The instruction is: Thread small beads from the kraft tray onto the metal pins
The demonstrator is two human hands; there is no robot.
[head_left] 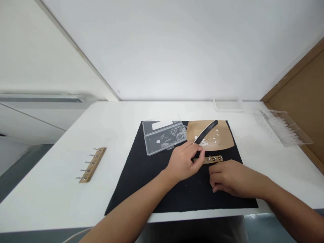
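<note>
My left hand [186, 160] is closed around a curved black nail file [208, 130], which slants up and away to the right over a brown paper sheet [227, 136]. Just below the sheet lies a short wooden strip [205, 161] with several small metal clips on it, its left end hidden by my left hand. Small pale pieces stick out at the clips. My right hand [230, 178] rests at the strip's right end with its fingers curled in; whatever they may hold is out of sight. White bits [205, 142] are scattered on the paper.
A black mat [141, 179] lies under everything on the white table [121, 135]. An open clear case [162, 141] holds several clear nail tips. Another clip strip [93, 165] is at the left. Clear plastic packs [283, 128] and a clear tray [227, 109] stand at the right and back.
</note>
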